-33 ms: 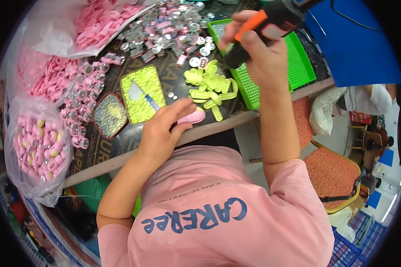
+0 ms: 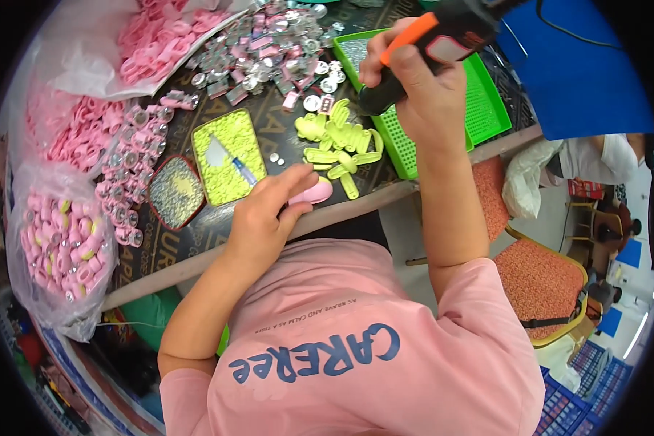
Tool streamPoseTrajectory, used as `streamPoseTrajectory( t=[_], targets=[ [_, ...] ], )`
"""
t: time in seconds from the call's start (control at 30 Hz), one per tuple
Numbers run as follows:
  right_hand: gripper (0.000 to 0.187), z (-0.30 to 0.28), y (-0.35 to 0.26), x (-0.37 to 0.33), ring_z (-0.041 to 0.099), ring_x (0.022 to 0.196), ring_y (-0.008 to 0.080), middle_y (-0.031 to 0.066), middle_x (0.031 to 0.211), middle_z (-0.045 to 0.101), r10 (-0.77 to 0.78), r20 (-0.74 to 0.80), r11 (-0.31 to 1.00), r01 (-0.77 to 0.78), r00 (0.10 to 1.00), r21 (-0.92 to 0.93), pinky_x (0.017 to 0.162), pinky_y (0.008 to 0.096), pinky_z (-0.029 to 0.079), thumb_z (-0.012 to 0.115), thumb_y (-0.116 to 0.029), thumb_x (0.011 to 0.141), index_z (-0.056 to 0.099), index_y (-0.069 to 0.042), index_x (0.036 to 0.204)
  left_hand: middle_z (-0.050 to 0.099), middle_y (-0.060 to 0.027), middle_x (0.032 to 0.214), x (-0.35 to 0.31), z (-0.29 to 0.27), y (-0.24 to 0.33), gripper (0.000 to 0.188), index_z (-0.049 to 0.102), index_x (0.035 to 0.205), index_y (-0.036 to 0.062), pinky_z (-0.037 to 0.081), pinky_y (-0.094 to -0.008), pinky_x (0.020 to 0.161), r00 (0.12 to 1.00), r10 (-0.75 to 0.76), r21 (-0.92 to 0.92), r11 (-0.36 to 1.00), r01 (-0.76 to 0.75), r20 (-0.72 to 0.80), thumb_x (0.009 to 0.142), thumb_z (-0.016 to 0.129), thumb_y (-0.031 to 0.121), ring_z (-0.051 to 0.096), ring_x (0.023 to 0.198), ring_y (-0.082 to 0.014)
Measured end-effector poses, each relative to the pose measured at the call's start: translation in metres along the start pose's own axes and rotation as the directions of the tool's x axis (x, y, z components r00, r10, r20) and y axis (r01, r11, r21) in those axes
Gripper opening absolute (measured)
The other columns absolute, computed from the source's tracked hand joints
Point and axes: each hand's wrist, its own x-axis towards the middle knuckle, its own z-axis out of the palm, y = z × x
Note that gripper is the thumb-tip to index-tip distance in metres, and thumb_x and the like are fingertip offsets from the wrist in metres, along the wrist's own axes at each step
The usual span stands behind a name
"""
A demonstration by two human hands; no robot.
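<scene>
My left hand (image 2: 263,212) is at the table's front edge, closed on a smooth pink rounded piece (image 2: 314,191) between thumb and fingers. Raised over the green trays, my right hand (image 2: 432,105) grips an orange-and-black power screwdriver (image 2: 414,42), its black nose tilted down to the left. Just beyond the pink piece lies a pile of yellow-green strap-like parts (image 2: 341,142). A shallow tray (image 2: 253,120) of small yellow-green pieces, with a blue-handled blade (image 2: 232,161) lying on them, is left of that pile. Beside it stands a dish (image 2: 151,196) of tiny metallic bits.
Two bright green trays (image 2: 505,125) stand at the right. A heap of silvery and pink parts (image 2: 261,51) spreads along the back. Bags of pink parts (image 2: 65,240) line the left. A wooden edge (image 2: 370,196) borders the table, and an orange-patterned chair (image 2: 541,283) is at the right.
The things on the table appear slightly further left in the view. Both hands keep the same holds.
</scene>
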Motion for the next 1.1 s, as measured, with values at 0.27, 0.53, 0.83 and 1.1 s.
streamPoseTrajectory(
  t=[0.27, 0.53, 0.83, 1.1],
  targets=[
    [0.015, -0.03, -0.048, -0.018, 0.063, 0.06, 0.0127, 0.0069, 0.074, 0.069, -0.161, -0.366, 0.916, 0.0, 0.917, -0.401, 0.058, 0.0258, 0.051, 0.084, -0.002, 0.082, 0.07, 0.0, 0.086, 0.076, -0.0139, 0.122, 0.003, 0.011, 0.009, 0.056, 0.062, 0.136, 0.0031, 0.056, -0.0343, 0.095, 0.998, 0.061, 0.128, 0.99, -0.062, 0.016, 0.084, 0.078, -0.008, 0.074, 0.112, -0.0275],
    [0.023, -0.042, -0.028, -0.018, 0.062, 0.06, 0.0199, 0.0119, 0.081, 0.065, -0.085, -0.394, 0.871, -0.124, 0.915, -0.476, 0.062, 0.0357, 0.055, 0.074, 0.009, 0.083, 0.058, -0.003, 0.096, 0.075, -0.0142, 0.125, -0.002, 0.02, 0.007, 0.054, 0.062, 0.136, 0.0022, 0.053, -0.0321, 0.101, 0.999, -0.008, 0.075, 0.997, 0.012, -0.048, 0.086, 0.077, -0.007, 0.073, 0.117, -0.0231],
    [0.022, -0.042, -0.025, -0.02, 0.062, 0.06, 0.0199, 0.0113, 0.08, 0.064, -0.066, -0.397, 0.885, -0.129, 0.916, -0.446, 0.061, 0.0358, 0.055, 0.073, 0.01, 0.083, 0.059, -0.002, 0.096, 0.076, -0.0136, 0.125, -0.006, 0.019, 0.004, 0.053, 0.062, 0.136, 0.0022, 0.053, -0.0321, 0.102, 0.999, -0.001, 0.108, 0.994, 0.006, -0.046, 0.086, 0.078, -0.006, 0.072, 0.117, -0.0226],
    [0.015, -0.037, -0.036, -0.018, 0.061, 0.064, 0.0208, 0.0104, 0.078, 0.062, -0.039, -0.397, 0.991, -0.014, 0.917, -0.13, 0.064, 0.036, 0.052, 0.071, 0.006, 0.089, 0.059, -0.003, 0.094, 0.076, -0.0133, 0.124, -0.006, 0.016, 0.008, 0.052, 0.062, 0.135, 0.0018, 0.054, -0.0318, 0.1, 0.999, -0.011, 0.13, 0.991, 0.017, -0.047, 0.086, 0.078, -0.006, 0.073, 0.116, -0.023]
  ],
)
